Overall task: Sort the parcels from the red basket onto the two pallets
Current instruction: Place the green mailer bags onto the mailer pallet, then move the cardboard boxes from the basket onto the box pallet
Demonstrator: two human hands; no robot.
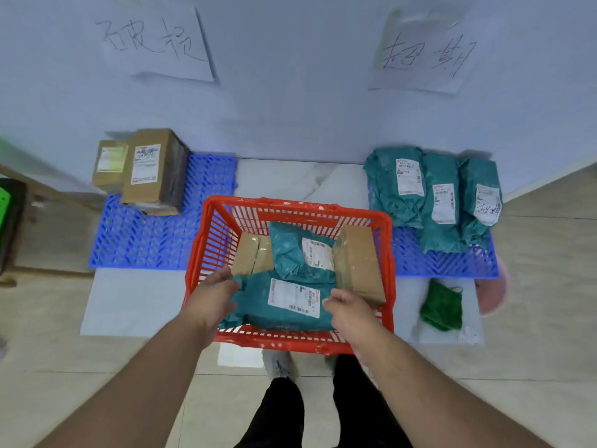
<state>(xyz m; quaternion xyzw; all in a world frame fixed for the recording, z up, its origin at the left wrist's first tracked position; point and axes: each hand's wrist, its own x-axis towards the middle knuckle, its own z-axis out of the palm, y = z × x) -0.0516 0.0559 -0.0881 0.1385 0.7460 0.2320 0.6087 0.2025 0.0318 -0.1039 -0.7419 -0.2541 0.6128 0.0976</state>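
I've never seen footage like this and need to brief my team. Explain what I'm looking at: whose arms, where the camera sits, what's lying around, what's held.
There is no machine here. A person wears a camera on the head, looking down, so the two bare arms and the legs are their own. This is the only view.

On the floor stands a red basket with two teal bags and two brown boxes inside. The left hand and right hand reach to either side of the near teal bag; whether they already grip it is unclear.

The left pallet carries two brown boxes. The right pallet carries three teal bags. Handwritten paper signs hang on the wall above each pallet. A green mask lies right of the basket.
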